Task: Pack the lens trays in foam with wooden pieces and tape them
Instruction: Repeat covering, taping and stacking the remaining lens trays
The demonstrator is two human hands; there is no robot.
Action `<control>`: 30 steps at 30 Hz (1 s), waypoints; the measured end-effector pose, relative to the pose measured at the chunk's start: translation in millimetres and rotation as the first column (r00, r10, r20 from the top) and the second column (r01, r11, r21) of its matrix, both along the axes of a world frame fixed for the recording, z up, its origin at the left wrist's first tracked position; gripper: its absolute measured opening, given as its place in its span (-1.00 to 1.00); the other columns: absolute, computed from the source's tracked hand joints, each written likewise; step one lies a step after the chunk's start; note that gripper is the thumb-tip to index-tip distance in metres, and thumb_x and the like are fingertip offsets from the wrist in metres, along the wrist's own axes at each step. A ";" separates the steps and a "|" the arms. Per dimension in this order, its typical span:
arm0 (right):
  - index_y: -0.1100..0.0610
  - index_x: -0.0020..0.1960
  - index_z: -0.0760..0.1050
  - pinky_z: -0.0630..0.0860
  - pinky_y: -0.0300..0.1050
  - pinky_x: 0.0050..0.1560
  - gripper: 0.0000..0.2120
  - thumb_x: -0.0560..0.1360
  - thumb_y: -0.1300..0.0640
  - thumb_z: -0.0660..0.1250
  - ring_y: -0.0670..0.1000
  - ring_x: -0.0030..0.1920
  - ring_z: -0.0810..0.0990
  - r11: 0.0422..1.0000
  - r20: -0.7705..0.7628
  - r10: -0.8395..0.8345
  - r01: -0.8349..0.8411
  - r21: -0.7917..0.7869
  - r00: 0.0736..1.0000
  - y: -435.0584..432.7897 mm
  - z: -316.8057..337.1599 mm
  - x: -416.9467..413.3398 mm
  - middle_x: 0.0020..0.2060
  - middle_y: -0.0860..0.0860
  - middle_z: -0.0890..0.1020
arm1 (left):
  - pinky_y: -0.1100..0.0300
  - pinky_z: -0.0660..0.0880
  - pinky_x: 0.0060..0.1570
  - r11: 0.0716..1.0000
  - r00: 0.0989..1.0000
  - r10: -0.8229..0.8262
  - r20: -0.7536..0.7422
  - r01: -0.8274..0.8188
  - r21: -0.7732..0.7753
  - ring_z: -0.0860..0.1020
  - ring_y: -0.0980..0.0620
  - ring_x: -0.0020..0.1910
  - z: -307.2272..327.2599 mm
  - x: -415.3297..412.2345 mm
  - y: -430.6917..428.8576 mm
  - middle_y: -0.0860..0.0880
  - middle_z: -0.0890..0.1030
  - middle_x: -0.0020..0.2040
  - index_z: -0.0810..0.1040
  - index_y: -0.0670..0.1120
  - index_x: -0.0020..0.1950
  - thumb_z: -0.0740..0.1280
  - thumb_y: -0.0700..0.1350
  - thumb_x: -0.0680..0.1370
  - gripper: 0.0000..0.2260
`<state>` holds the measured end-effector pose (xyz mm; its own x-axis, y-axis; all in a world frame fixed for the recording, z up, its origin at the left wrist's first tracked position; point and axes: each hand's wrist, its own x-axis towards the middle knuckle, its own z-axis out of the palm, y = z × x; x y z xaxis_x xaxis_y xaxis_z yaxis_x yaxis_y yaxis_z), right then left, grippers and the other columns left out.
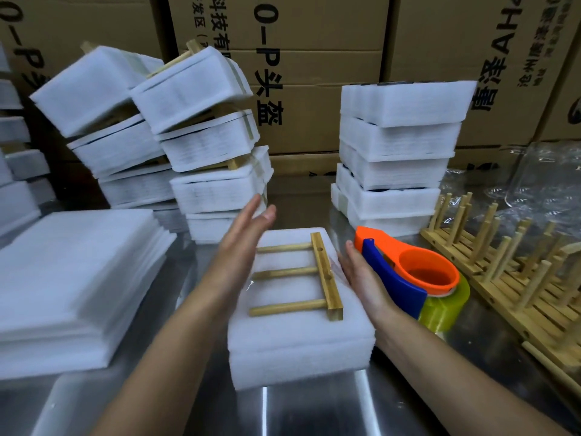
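A foam-wrapped bundle (298, 338) lies on the steel table in front of me. On top of it rests a wooden piece (325, 275), a bar with three dowels pointing left. My left hand (243, 237) hovers with straight fingers above the bundle's left edge and holds nothing. Against the bundle's right side sits my right hand (361, 275), fingers straight. An orange and blue tape dispenser (408, 272) with a yellowish tape roll (446, 306) stands just to the right of that hand.
Taped foam bundles (201, 127) are piled at the back left, untaped foam stacks (399, 152) at the back right. Loose foam sheets (72, 278) lie at the left. Wooden peg racks (515, 272) fill the right. Cardboard boxes (314, 58) line the back.
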<state>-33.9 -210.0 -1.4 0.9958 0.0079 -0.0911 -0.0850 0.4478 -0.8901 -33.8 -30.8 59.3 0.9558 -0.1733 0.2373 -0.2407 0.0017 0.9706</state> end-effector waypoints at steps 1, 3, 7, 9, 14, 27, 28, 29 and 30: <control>0.01 -0.31 0.69 0.54 -0.32 -0.42 -0.46 0.61 -0.11 0.06 -0.15 -0.28 0.68 1.000 0.013 -0.008 0.007 0.013 1.000 0.5 0.4 -0.2 -0.29 -0.09 0.71 | 0.31 0.24 0.09 0.996 0.997 0.074 0.012 -0.073 -0.048 0.36 0.22 0.32 -1.7 4.0 5.4 0.17 0.45 0.36 0.34 0.31 0.36 0.30 0.24 0.44 -0.51; -0.01 -0.32 0.70 0.54 -0.32 -0.43 -0.44 0.61 -0.13 0.04 -0.16 -0.29 0.68 0.999 0.016 0.012 -0.013 0.042 1.000 0.4 0.6 -0.1 -0.30 -0.10 0.71 | 0.38 0.26 -0.02 0.975 0.981 0.195 0.013 -0.193 -0.109 0.40 0.19 0.29 -9.7 11.5 12.8 0.16 0.50 0.28 0.42 0.22 0.34 0.26 0.11 0.53 -0.63; 0.02 -0.07 0.59 0.56 -0.28 -0.38 -0.59 0.60 -0.17 0.05 -0.11 -0.22 0.70 0.999 -0.030 0.033 -0.032 0.041 0.999 0.2 0.1 -2.1 -0.21 -0.06 0.72 | 0.32 0.31 0.24 0.973 0.971 0.201 -0.126 -0.213 -0.091 0.43 0.22 0.25 -35.8 23.1 11.2 0.13 0.47 0.32 0.34 0.09 0.41 0.12 0.08 0.62 -0.64; 0.03 -0.05 0.56 0.57 -0.27 -0.37 -0.59 0.60 -0.18 0.03 -0.09 -0.21 0.70 0.997 -0.028 0.053 -0.052 0.050 0.998 -0.2 -0.4 -3.6 -0.21 -0.05 0.72 | 0.45 0.46 0.00 0.937 0.967 0.114 -0.229 -0.181 -0.299 0.58 0.31 -0.04 -39.8 24.6 7.4 0.13 0.54 0.20 0.29 0.02 0.43 0.04 0.06 0.64 -0.63; 0.01 0.01 0.55 0.57 -0.28 -0.35 -0.59 0.60 -0.18 0.00 -0.11 -0.18 0.70 0.996 -0.031 0.062 -0.060 0.062 0.998 0.5 0.7 -5.4 -0.17 -0.07 0.72 | 0.06 0.39 0.28 0.918 0.920 0.115 -0.374 -0.242 -0.314 0.52 -0.05 0.22 -50.4 31.8 11.6 -0.15 0.49 0.33 0.46 -0.11 0.31 -0.07 0.18 0.63 -0.49; 0.12 0.21 0.51 0.43 -0.04 0.20 -0.55 0.51 -0.13 0.09 0.04 0.14 0.59 0.972 -0.013 0.081 -0.076 0.221 0.997 -3.4 11.6 -8.2 0.11 0.07 0.65 | -0.01 0.51 0.12 0.925 0.914 0.109 -0.390 -0.237 -0.297 0.62 -0.15 0.04 -20.6 19.0 0.8 -0.16 0.67 0.03 0.55 -0.10 0.21 -0.10 0.29 0.58 -0.37; 0.15 0.28 0.47 0.38 0.02 0.28 -0.50 0.51 -0.13 0.09 0.11 0.23 0.53 0.967 -0.030 0.095 -0.085 0.242 0.995 -3.0 13.0 -8.6 0.18 0.13 0.60 | -0.03 0.50 0.14 0.913 0.908 0.116 -0.402 -0.257 -0.317 0.62 -0.14 0.03 -20.3 18.4 0.3 -0.15 0.67 0.01 0.55 -0.10 0.21 -0.08 0.30 0.58 -0.38; 0.17 0.33 0.44 0.32 0.06 0.34 -0.46 0.49 -0.13 0.11 0.16 0.29 0.47 0.963 -0.044 0.108 -0.093 0.254 0.993 -2.4 14.9 -10.0 0.24 0.17 0.55 | -0.01 0.52 0.09 0.902 0.902 0.129 -0.413 -0.280 -0.329 0.63 -0.11 -0.01 -20.9 19.0 0.8 -0.12 0.67 -0.02 0.54 -0.09 0.21 -0.06 0.30 0.58 -0.40; 0.17 0.35 0.42 0.29 0.08 0.37 -0.42 0.46 -0.13 0.13 0.19 0.32 0.44 0.959 -0.046 0.118 -0.102 0.263 0.992 -1.5 16.6 -11.2 0.27 0.18 0.52 | 0.03 0.55 -0.03 0.888 0.892 0.154 -0.425 -0.314 -0.337 0.62 -0.07 -0.05 -21.9 19.8 1.7 -0.09 0.66 -0.06 0.52 -0.06 0.22 -0.04 0.29 0.58 -0.44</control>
